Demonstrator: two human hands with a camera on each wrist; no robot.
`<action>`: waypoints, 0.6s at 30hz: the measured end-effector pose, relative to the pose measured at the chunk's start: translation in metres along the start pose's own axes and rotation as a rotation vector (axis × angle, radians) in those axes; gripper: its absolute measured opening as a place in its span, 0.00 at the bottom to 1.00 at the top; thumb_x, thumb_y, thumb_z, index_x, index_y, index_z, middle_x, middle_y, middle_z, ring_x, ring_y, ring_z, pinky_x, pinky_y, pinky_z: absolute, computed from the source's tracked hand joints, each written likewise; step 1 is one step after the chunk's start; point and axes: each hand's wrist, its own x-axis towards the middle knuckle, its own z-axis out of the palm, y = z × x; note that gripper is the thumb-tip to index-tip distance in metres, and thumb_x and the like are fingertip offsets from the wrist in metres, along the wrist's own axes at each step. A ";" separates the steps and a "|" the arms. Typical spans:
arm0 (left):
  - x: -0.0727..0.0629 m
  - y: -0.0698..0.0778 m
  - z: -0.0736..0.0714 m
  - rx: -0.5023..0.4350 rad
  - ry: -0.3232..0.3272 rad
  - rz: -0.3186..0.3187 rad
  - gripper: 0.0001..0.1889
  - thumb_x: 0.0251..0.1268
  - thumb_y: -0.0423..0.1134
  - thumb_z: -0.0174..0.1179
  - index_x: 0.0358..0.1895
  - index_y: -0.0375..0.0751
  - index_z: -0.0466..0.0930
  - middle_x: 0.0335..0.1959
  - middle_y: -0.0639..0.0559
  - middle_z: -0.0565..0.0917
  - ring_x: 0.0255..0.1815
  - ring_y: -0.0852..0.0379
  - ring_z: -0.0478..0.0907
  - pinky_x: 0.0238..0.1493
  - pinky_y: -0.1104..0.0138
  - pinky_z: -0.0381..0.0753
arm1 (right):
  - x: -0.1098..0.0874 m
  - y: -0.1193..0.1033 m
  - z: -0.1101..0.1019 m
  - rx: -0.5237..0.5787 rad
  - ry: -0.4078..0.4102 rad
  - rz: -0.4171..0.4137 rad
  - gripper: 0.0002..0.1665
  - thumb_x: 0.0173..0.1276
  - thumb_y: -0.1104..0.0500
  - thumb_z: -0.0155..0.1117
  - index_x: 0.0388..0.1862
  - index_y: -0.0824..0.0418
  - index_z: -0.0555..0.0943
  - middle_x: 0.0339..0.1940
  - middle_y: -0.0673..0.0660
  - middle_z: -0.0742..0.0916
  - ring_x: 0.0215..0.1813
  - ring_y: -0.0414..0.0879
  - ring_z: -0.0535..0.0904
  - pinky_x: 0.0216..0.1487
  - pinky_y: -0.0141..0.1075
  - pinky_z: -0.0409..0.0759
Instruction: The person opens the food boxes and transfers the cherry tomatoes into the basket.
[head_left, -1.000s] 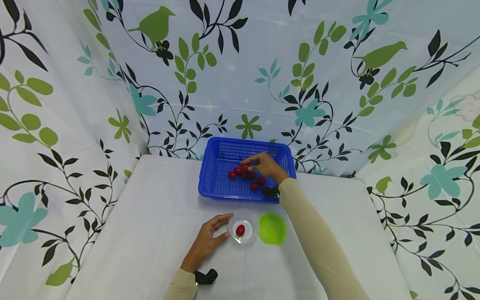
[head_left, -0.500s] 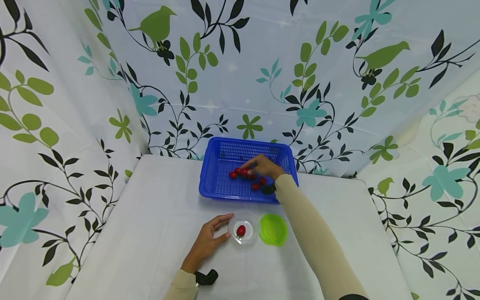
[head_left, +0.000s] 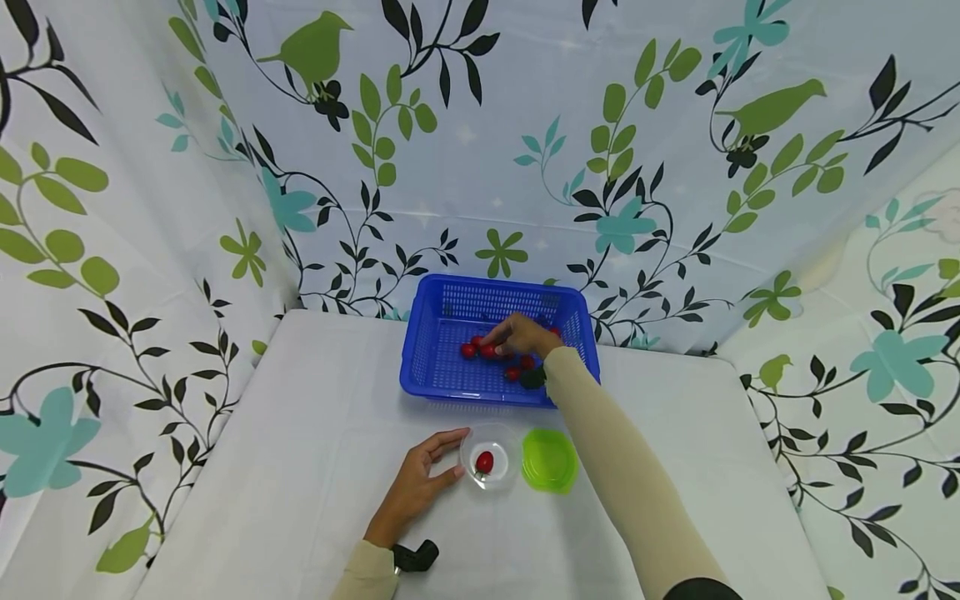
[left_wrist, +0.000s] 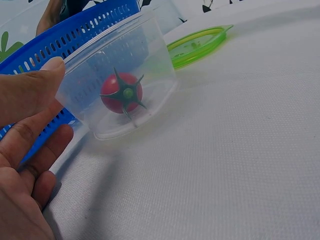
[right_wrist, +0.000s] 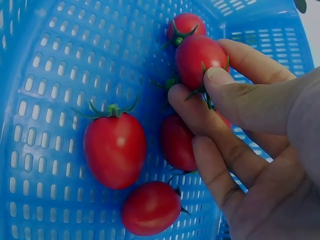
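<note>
Inside the blue plastic basket (head_left: 420, 379), my right hand (head_left: 522, 335) pinches a cherry tomato (right_wrist: 200, 61) between thumb and fingers. Its green stem cap shows beside the thumb in the right wrist view. Several more tomatoes lie around the fingers, one of them a larger-looking tomato (right_wrist: 115, 150) at left. My left hand (head_left: 416, 483) rests against the left side of a round clear plastic container (left_wrist: 160, 55), thumb at the rim and the other fingers relaxed. A single tomato (left_wrist: 121, 92) with its stem lies in the container.
A bright green lid (head_left: 550, 461) lies on the white tablecloth (head_left: 315, 450) just right of the container. The basket stands behind both, close to the patterned cloth wall (head_left: 465, 167). My right forearm (head_left: 622, 467) passes over the table beside the lid.
My right hand has shifted slightly left and down among the tomatoes. A tomato now shows to the right of that hand. The left hand and container keep their places.
</note>
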 end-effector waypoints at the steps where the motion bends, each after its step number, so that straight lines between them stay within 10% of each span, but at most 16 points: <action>1: 0.000 -0.001 0.000 0.001 0.001 0.000 0.29 0.72 0.33 0.69 0.74 0.49 0.76 0.75 0.48 0.79 0.79 0.48 0.73 0.75 0.76 0.66 | 0.001 0.000 0.000 -0.010 0.005 0.002 0.18 0.74 0.71 0.67 0.58 0.58 0.91 0.64 0.58 0.90 0.66 0.53 0.84 0.70 0.48 0.83; 18: 0.000 0.002 0.000 -0.040 -0.014 0.020 0.29 0.71 0.29 0.68 0.74 0.44 0.75 0.75 0.42 0.78 0.79 0.41 0.71 0.75 0.79 0.65 | 0.012 -0.001 0.009 -0.104 0.053 0.075 0.17 0.68 0.73 0.72 0.49 0.55 0.94 0.54 0.58 0.93 0.62 0.54 0.87 0.65 0.45 0.86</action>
